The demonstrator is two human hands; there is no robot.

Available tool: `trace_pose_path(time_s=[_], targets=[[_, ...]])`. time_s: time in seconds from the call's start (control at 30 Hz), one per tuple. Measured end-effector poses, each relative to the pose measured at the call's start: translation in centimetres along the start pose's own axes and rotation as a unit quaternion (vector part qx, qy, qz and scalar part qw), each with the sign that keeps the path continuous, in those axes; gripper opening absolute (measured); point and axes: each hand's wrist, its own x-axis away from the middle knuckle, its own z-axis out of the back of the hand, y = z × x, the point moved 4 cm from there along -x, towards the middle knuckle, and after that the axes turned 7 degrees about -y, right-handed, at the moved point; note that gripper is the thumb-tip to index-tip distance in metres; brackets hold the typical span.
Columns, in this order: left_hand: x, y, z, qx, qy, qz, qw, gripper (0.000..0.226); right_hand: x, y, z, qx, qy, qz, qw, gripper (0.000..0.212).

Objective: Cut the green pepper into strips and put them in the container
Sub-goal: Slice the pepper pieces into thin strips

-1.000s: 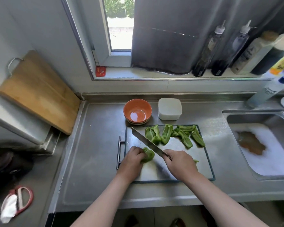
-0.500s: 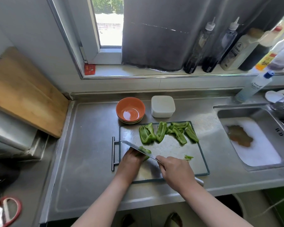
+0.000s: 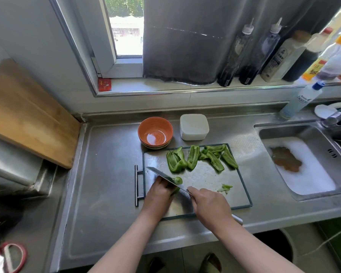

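Knife (image 3: 165,177) dropped since a second ago, blade now across pepper piece (image 3: 178,181), which is pinned under the curled fingers of left hand (image 3: 159,194). Right hand (image 3: 209,203) fingers wrap the handle. Early stage, I'd say: wide pieces (image 3: 193,159) lie uncut beyond the fingers on board (image 3: 205,178), scrap (image 3: 224,188) to their right. Container (image 3: 193,127) sits further beyond, no green in it. Bottle (image 3: 301,99) label reads "home"; other labels unreadable.
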Motion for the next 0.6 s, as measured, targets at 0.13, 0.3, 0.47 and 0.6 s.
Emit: trace_pose_path(time_s=[0.13,0.3,0.47,0.6], targets=[[-0.1,0.4,0.3,0.011,0.013,0.002,1.000,0.039,-0.1,0.4,-0.2,0.021,-0.027,-0.006,0.999,0.008],[-0.2,0.5,0.4,-0.002,-0.006,0.010,1.000,0.024,-1.5,0.5,-0.8,-0.028,-0.083,-0.028,0.996,0.029],[-0.3,0.5,1.0,0.029,0.019,-0.006,0.999,0.023,-1.3,1.5,-1.3,-0.083,-0.104,-0.025,0.991,0.030],[-0.2,0.4,1.4,0.046,0.015,0.004,0.999,0.024,-1.9,2.5,-1.3,-0.160,-0.112,-0.037,0.980,0.025]])
